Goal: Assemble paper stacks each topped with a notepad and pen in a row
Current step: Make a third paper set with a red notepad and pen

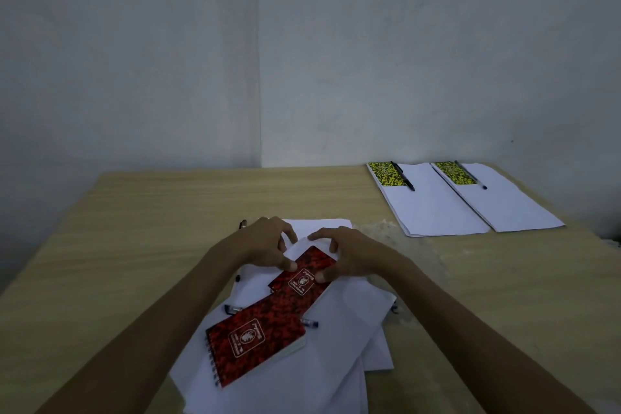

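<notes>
Head cam's showing your hands, left (pixel 268 245) and right (pixel 346 257), pinching loose sheets (pixel 304 245) mid-counter under a red notepad (pixel 304 274), which is probably sliding off if you're lifting unevenly.

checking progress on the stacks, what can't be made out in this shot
- Head view: the pen under the near red notepad shows only its ends.
- The pen behind the left hand shows only its tip.
- Both hands' fingers cover the far red notepad edges; the right hand hides the paper beneath.
- Cover print is too small to read.
- The loose paper pile is cut off by the bottom edge.
</notes>
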